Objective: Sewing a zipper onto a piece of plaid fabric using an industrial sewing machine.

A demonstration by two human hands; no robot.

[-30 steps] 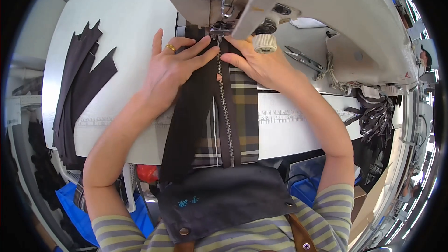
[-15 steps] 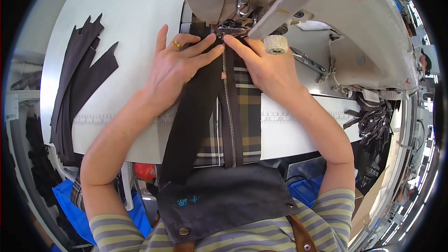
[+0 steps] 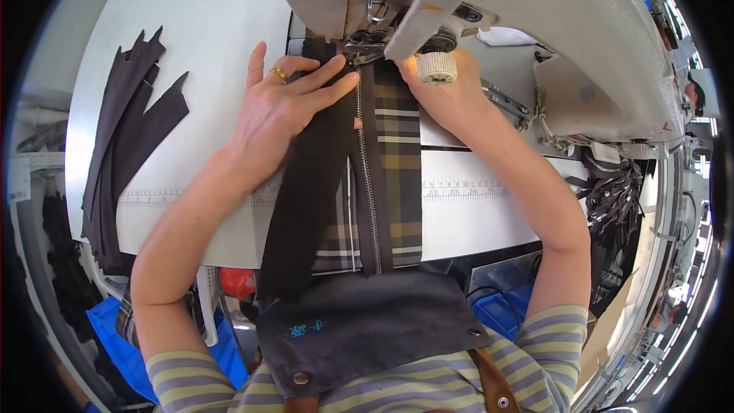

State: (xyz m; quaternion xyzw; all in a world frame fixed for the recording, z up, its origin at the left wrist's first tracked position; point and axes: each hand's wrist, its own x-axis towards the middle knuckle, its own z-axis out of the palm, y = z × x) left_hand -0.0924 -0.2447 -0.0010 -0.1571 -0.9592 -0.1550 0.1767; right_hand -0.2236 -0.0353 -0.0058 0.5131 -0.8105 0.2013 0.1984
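Note:
A metal zipper [image 3: 367, 183] with dark tape runs lengthwise over plaid fabric [image 3: 401, 176], its far end at the presser foot [image 3: 362, 55] of a sewing machine [image 3: 604, 53]. My left hand [image 3: 279, 111], with a gold ring, lies with fingers stretched out over a black fabric strip [image 3: 306, 183]. Its fingertips rest beside the zipper, just in front of the foot. To the right of the foot, my right hand [image 3: 451, 99] is at the plaid fabric's edge. A white knob [image 3: 437, 68] and the machine's arm hide most of its fingers.
Dark cut fabric pieces [image 3: 126, 130] lie on the left of the white table [image 3: 206, 23]. A ruler strip [image 3: 459, 189] crosses the tabletop. At the right edge hangs a bundle of dark zippers or strips [image 3: 612, 191]. Blue bins [image 3: 505, 310] stand below the table.
My right hand has left the zipper at the foot and moved right, behind the knob. My left hand stays on the strip; the view has shifted slightly.

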